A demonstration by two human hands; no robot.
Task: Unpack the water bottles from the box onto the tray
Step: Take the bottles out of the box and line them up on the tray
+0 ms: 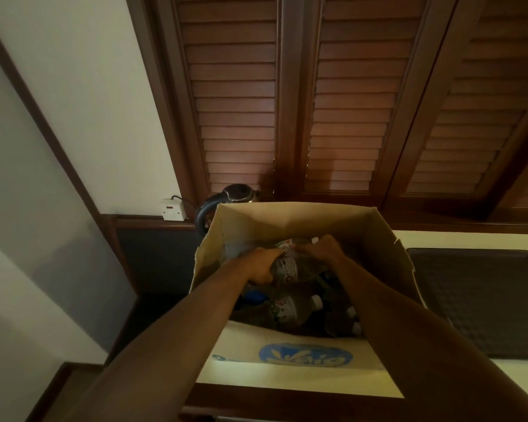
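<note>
An open cardboard box (302, 220) with a blue logo on its near flap stands on a pale counter. Several clear water bottles lie inside it. Both my arms reach down into the box. My left hand (261, 266) is wrapped around a lying water bottle (290, 269) with a white label. My right hand (325, 248) grips the far end of what looks like the same bottle. Another bottle (293, 307) with a white cap lies below it. A dark tray (482, 300) sits on the counter right of the box, with nothing on its visible part.
A black kettle (226, 202) stands behind the box's far left corner, near a white wall socket (173, 209). Dark louvered wooden shutters (333, 102) rise behind the counter. The counter's front edge (287, 388) runs below the box.
</note>
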